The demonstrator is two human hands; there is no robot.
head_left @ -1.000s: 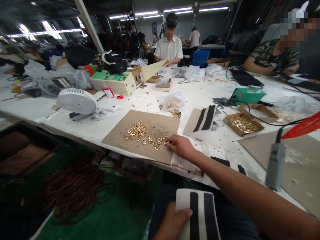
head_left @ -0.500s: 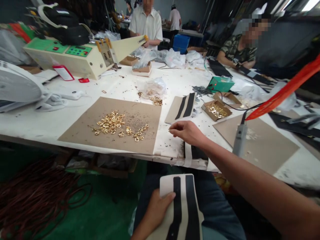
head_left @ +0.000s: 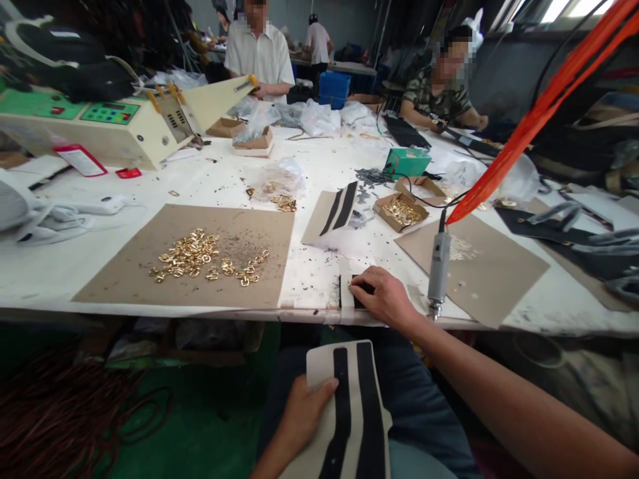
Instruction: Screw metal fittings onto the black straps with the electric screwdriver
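Striped panel (head_left: 352, 406), pale with two dark bands running along it, lies tilted above the person's lap, just below the counter's front edge. The left hand (head_left: 303, 416) grips it from the side, thumb pressed on the upper face close to the nearer band; the other fingers are hidden behind the panel. Beyond it, at the edge of the counter (head_left: 312, 273), the right hand (head_left: 383, 294) pinches a small gold piece (head_left: 350, 284) between thumb and forefinger, over a dark-and-pale piece (head_left: 345, 296) lying there, partly covered by the hand.

Left of the right hand, a brown board (head_left: 124, 266) carries a heap of gold links (head_left: 192, 253), with a looser cluster and dark crumbs beside it. Another striped panel (head_left: 329, 214) rests on the counter beyond the right hand, and farther right sits a small carton (head_left: 422, 223) holding gold bits. A grey tool (head_left: 439, 263) hangs upright from a black cable, just beside a red-orange strand (head_left: 529, 110), in front of a second brown board (head_left: 499, 293) scattered with pale bits.

Across the counter stand a green box (head_left: 407, 161) and a cream machine (head_left: 130, 143); behind are a person in a white shirt (head_left: 259, 56) and another in camouflage (head_left: 439, 103).
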